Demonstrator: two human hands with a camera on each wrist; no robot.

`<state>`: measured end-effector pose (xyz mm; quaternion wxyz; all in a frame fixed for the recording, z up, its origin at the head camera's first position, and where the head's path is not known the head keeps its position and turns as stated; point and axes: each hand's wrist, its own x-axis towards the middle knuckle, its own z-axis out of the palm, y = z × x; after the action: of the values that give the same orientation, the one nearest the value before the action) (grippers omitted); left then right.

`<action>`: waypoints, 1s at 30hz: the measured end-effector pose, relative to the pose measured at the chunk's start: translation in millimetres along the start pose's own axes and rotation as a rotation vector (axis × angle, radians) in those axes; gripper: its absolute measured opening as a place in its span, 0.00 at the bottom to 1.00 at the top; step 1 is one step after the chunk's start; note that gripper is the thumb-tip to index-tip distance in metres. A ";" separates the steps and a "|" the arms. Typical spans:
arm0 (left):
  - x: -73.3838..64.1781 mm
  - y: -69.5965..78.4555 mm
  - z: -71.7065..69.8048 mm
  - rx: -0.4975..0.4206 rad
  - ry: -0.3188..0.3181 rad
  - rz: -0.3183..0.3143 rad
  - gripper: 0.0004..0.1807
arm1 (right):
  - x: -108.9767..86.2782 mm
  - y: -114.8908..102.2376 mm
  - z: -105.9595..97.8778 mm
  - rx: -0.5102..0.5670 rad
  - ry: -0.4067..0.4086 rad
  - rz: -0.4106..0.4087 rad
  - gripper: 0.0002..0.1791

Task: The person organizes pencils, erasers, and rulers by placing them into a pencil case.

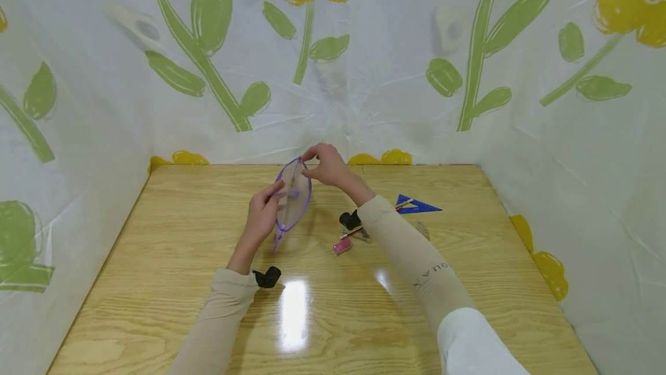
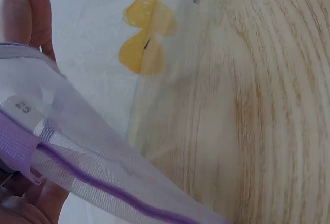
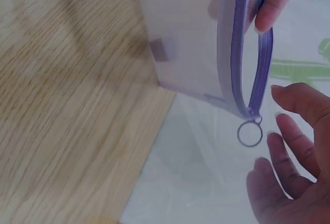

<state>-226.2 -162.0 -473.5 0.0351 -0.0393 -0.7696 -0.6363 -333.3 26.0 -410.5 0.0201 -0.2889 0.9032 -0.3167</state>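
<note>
While the left hand grips the pouch, the right hand hovers loose-fingered alongside.

Counted: one translucent mesh pouch with purple zip trim; one thin round purple zip ring; two bare human grips, left grip and right grip; one flat blue triangular set square; one small pink rectangular eraser; two black wrist-worn devices; one wood-grain counter. Slim wooden pencils: one or two, uncertain behind the beige sleeve.
</note>
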 end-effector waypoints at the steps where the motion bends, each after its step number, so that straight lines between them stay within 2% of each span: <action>1: -0.1 -0.3 -0.4 -0.004 0.000 -0.001 0.26 | -1.1 1.8 -0.4 0.017 0.014 -0.008 0.16; 5: -0.6 0.3 -1.8 -0.019 0.000 -0.010 0.26 | -6.8 10.7 -1.6 0.081 0.069 -0.045 0.16; 7: -2.7 8.3 -2.3 -0.031 -0.009 -0.026 0.26 | -11.2 15.4 -2.3 0.115 0.090 -0.065 0.16; 10: -2.5 9.3 -3.1 -0.035 -0.007 -0.021 0.26 | -19.7 24.0 -2.8 0.163 0.109 -0.081 0.16; 12: -2.3 8.8 -3.9 -0.030 -0.002 -0.012 0.26 | -27.4 29.2 -3.6 0.194 0.104 -0.065 0.17; 14: -0.6 1.8 -4.6 -0.024 0.007 0.001 0.26 | -36.1 34.6 -4.3 0.223 0.099 -0.038 0.17; 19: -0.8 1.4 -5.8 -0.028 0.009 -0.015 0.26 | -58.3 47.3 -4.3 0.287 0.093 0.016 0.18; 30: -2.2 3.3 -6.9 -0.032 0.006 -0.013 0.26 | -100.4 64.8 -0.8 0.377 0.062 0.029 0.16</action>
<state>-223.6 -168.2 -469.2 0.0324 -0.0330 -0.7594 -0.6490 -282.9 121.1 -462.4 0.0504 -0.2571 0.8322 -0.4887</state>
